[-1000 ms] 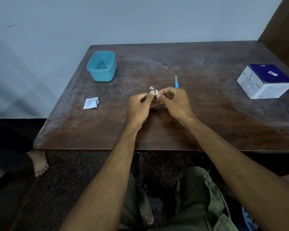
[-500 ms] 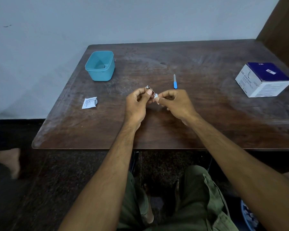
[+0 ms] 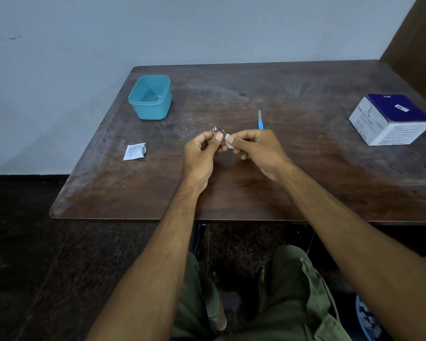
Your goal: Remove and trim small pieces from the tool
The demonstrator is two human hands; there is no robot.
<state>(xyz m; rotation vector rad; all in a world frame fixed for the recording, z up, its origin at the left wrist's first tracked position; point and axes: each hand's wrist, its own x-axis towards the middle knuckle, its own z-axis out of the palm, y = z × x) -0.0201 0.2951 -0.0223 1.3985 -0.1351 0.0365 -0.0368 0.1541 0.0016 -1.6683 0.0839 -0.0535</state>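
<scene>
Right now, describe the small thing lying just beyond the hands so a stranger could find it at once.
Start at the dark brown wooden table and find the right hand near its middle. Just beyond its knuckles lies a slim stick with a blue handle and pale tip, the only thin, pen-like thing there.

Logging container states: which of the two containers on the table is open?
The teal tub at the far left, lidless with its inside showing. The blue-and-white carton at the right edge has its top closed.

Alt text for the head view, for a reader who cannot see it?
Over a dark wooden table, the left hand pinches a small metal nail clipper while the right hand presses a white wipe against it. A teal tub stands far left.
</scene>
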